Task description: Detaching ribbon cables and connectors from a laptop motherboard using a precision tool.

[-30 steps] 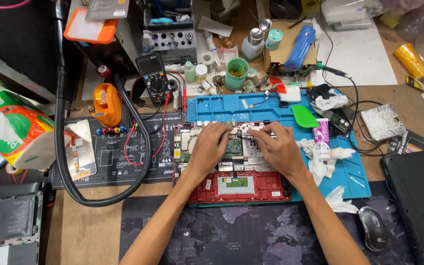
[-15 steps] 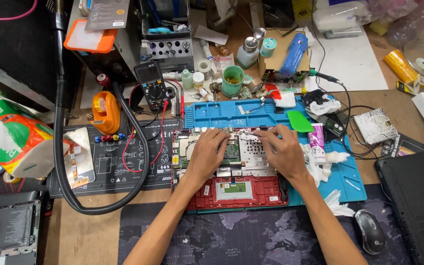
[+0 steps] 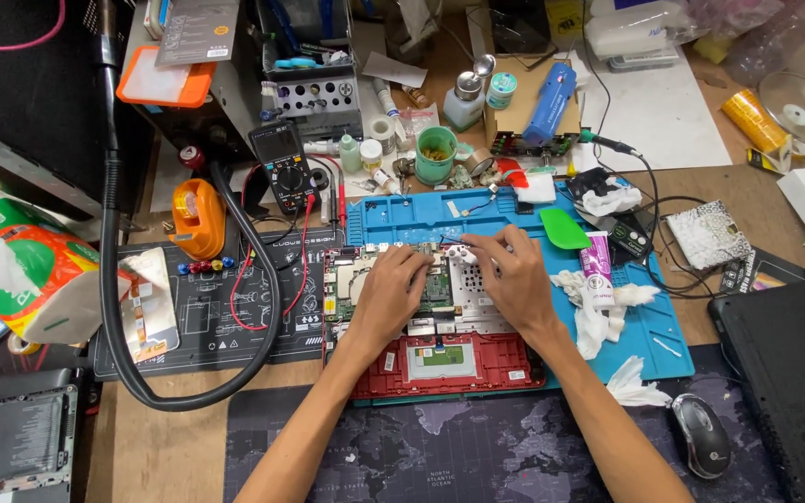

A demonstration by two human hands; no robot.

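2 hands (image 3: 393, 293) (image 3: 514, 279) flat on opened laptop (image 3: 440, 359) | long axis left-right | grip unclear

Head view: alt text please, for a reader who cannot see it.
Left hand and right hand press on the circuit board of an opened red laptop lying on a blue work mat. A multimeter and computer mouse lie nearby.

A black multimeter (image 3: 283, 168), green cup (image 3: 436, 155) and grey mouse (image 3: 701, 435) lie about.

Wooden workbench (image 3: 170, 438), evenly lit, crowded; dark map-print mat (image 3: 477, 456).
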